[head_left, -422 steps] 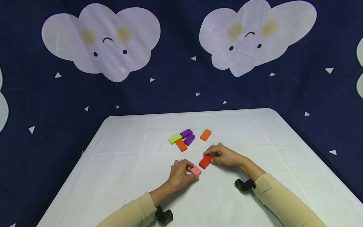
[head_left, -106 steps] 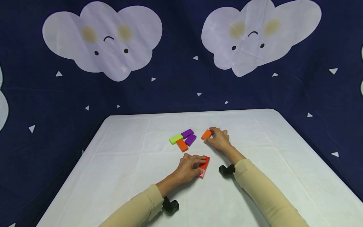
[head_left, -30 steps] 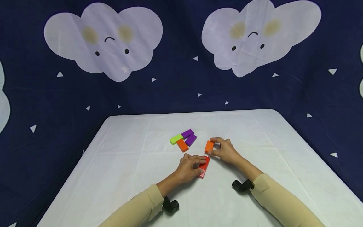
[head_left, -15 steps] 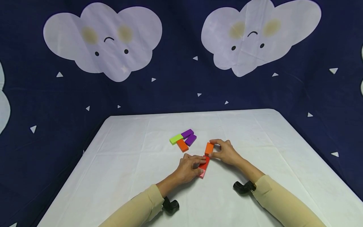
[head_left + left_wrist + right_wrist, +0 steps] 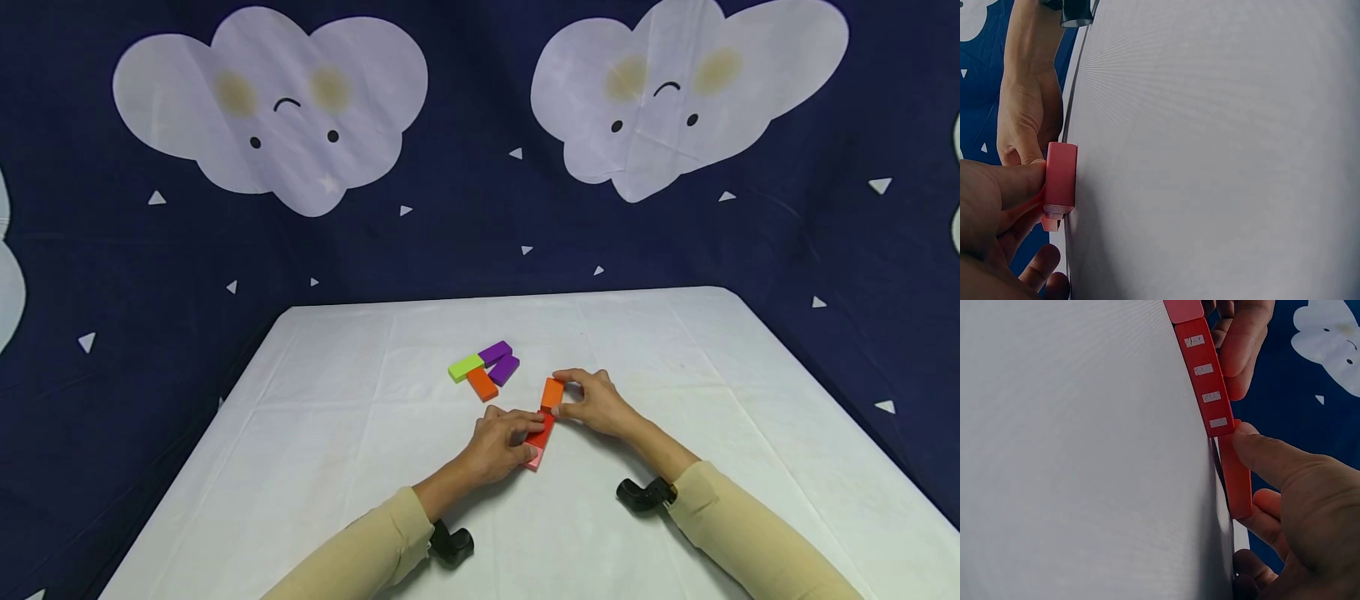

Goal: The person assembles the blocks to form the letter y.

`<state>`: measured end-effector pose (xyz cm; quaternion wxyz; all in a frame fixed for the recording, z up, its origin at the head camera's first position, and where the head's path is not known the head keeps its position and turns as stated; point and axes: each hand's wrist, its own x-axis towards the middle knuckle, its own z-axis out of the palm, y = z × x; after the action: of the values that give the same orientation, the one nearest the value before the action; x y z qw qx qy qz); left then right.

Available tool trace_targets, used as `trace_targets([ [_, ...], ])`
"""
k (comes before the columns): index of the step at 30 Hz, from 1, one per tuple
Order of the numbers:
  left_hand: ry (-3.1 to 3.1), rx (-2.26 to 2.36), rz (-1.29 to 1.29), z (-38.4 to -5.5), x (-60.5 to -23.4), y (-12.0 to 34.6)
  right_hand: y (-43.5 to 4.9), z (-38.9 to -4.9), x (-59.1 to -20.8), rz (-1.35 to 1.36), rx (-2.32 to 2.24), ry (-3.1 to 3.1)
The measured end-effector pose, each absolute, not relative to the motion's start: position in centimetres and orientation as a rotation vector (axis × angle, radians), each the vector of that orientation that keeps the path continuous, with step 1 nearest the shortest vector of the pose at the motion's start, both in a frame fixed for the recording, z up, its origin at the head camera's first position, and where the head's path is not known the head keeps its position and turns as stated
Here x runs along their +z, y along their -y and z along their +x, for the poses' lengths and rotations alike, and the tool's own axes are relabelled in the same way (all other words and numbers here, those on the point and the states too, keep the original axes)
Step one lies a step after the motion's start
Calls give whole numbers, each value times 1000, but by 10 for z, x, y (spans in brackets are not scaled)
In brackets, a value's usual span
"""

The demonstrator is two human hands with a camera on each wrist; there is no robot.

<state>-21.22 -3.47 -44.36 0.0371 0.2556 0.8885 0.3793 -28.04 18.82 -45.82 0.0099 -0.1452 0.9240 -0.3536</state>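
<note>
Near the middle of the table, a pink block (image 5: 534,461) and a red block (image 5: 543,433) lie end to end in a line. My left hand (image 5: 495,446) rests on this pair from the left, thumb on the pink block and fairly straight fingers on the red one. At the far end of the red block, my right hand (image 5: 596,402) pinches an orange block (image 5: 552,392) between thumb and fingers. The right wrist view shows small pale marks on the red block's side, with the orange block (image 5: 1235,478) adjoining its end. Whether the orange block touches the table I cannot tell.
Farther back and to the left lies a cluster: a green block (image 5: 466,367), two purple blocks, one at the back (image 5: 496,352), and another orange block (image 5: 482,384). A white cloth covers the table (image 5: 337,467). Behind hangs a dark blue curtain (image 5: 465,250) with clouds.
My right hand has brought the orange block from the back towards me, up to the red block's far end. Over the last half second it barely shifts. My left hand stays on the red and pink blocks.
</note>
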Motion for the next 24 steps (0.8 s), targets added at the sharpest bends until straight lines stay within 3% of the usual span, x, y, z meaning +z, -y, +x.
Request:
trace_targets([
  [24, -2732, 1151, 803, -212, -443, 35, -190, -279, -460, -483, -1135, -2891],
])
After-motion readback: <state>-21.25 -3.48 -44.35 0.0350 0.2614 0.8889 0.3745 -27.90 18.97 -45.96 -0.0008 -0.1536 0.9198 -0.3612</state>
